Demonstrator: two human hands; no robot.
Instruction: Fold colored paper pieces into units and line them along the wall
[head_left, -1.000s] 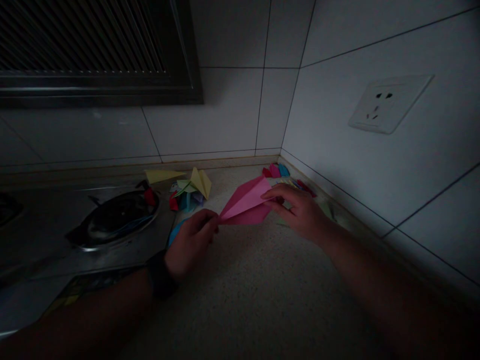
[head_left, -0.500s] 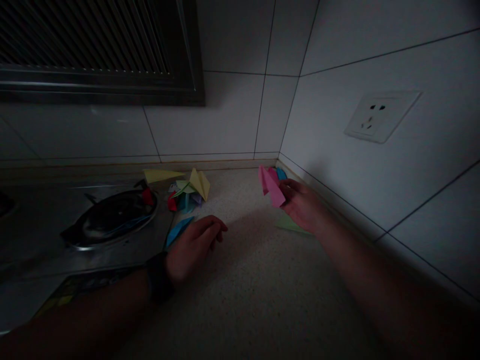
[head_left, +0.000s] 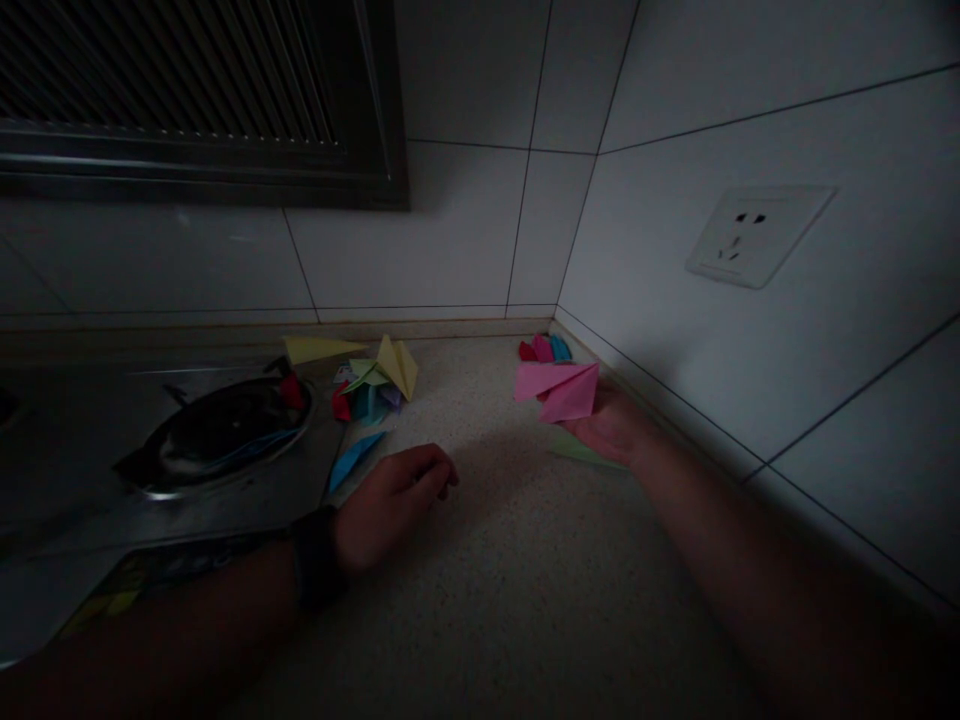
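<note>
A pink paper plane [head_left: 566,390] is gripped in my right hand [head_left: 613,428], its folded wings turned toward me and covering most of my fingers. Beneath that hand a light green folded paper [head_left: 585,449] lies on the counter, partly hidden. Just behind are small red [head_left: 527,351] and blue [head_left: 560,348] folded papers in the corner. My left hand [head_left: 397,492], with a dark band at the wrist, rests over the counter with curled fingers and nothing visible in them. Nearest to it lies a blue folded paper [head_left: 355,460].
A pile of folded papers, with a yellow paper plane [head_left: 398,368] on top, sits beside the gas stove [head_left: 247,510]. Another yellow paper plane [head_left: 319,349] lies behind the burner [head_left: 225,430]. A range hood [head_left: 225,180] hangs above; a wall socket [head_left: 757,237] is at right.
My right hand has turned over, swinging the pink paper plane from steeply slanted to nearly level, nearer to me. The red paper behind it now shows. My left hand has barely moved.
</note>
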